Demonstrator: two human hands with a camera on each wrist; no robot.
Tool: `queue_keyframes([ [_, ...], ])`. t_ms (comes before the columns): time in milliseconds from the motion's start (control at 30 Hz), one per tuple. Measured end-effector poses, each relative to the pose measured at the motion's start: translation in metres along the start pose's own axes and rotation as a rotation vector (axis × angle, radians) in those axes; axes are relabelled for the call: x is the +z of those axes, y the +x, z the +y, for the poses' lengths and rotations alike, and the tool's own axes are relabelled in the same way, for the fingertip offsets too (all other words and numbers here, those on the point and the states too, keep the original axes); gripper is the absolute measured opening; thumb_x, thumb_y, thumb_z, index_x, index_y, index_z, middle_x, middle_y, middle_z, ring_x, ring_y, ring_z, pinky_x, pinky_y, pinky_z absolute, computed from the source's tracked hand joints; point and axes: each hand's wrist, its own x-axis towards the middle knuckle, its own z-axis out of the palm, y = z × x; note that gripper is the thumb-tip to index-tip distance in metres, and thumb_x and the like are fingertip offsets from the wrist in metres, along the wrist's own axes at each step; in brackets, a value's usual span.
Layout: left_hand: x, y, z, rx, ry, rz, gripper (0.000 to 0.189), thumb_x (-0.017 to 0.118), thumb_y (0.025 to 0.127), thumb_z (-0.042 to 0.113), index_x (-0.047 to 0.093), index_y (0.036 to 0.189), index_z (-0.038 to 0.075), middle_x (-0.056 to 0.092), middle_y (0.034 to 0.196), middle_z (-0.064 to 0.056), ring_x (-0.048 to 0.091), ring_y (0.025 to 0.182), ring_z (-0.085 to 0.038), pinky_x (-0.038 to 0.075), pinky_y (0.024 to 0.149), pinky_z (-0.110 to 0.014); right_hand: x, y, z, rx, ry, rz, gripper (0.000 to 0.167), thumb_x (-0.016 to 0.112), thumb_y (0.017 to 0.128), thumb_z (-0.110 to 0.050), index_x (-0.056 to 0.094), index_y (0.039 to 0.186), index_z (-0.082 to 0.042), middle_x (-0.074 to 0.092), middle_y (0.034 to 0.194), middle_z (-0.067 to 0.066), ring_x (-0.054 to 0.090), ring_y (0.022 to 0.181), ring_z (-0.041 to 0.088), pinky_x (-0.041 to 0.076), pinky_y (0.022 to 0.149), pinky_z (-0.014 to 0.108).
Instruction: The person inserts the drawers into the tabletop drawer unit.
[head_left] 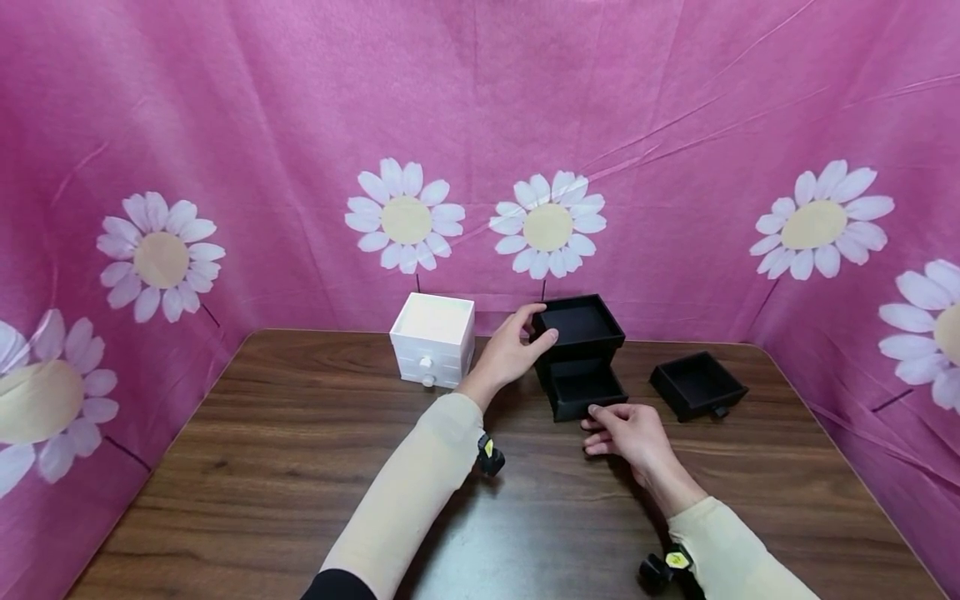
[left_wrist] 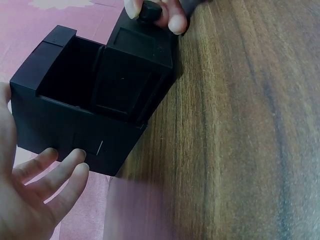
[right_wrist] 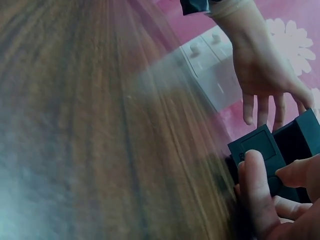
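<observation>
A small black drawer cabinet (head_left: 579,325) with a recessed top stands near the table's back edge, its lower drawer (head_left: 585,387) slid partway out at the front. In the left wrist view an empty slot (left_wrist: 75,70) shows above that drawer. My left hand (head_left: 510,354) rests against the cabinet's left side, fingers loosely spread, with fingertips at the side wall and at the top rim. With thumb and fingers, my right hand (head_left: 630,435) pinches the drawer's black round knob (left_wrist: 149,11).
A separate black drawer (head_left: 699,385) with its own knob lies on the wooden table (head_left: 247,467), right of the cabinet. To the left stands a white two-knob drawer cabinet (head_left: 432,337). Pink cloth (head_left: 480,100) with daisies hangs behind and at both sides.
</observation>
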Motion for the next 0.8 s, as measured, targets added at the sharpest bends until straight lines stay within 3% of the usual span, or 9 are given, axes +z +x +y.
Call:
queue_keyframes([
  [200,0.000,0.001,0.000,-0.003,0.000,0.004,0.058,0.065,0.105,0.047,0.051,0.159,0.029,0.060,0.139,-0.007,0.060,0.126,-0.024,0.054,0.104,-0.045,0.000,0.006,-0.003,0.028,-0.018,-0.008,0.037,0.057,0.111,-0.009,0.058,0.129,0.024,0.078,0.079,0.007,0.075,0.062,0.012,0.065,0.066,0.031],
  [800,0.001,0.001,-0.001,0.012,-0.004,0.011,0.057,0.066,0.105,0.045,0.052,0.158,0.028,0.061,0.133,-0.007,0.061,0.122,-0.024,0.054,0.099,-0.041,0.000,0.019,-0.003,0.005,0.006,-0.009,0.040,0.057,0.111,-0.009,0.057,0.134,0.024,0.079,0.082,0.007,0.076,0.065,0.011,0.066,0.068,0.030],
])
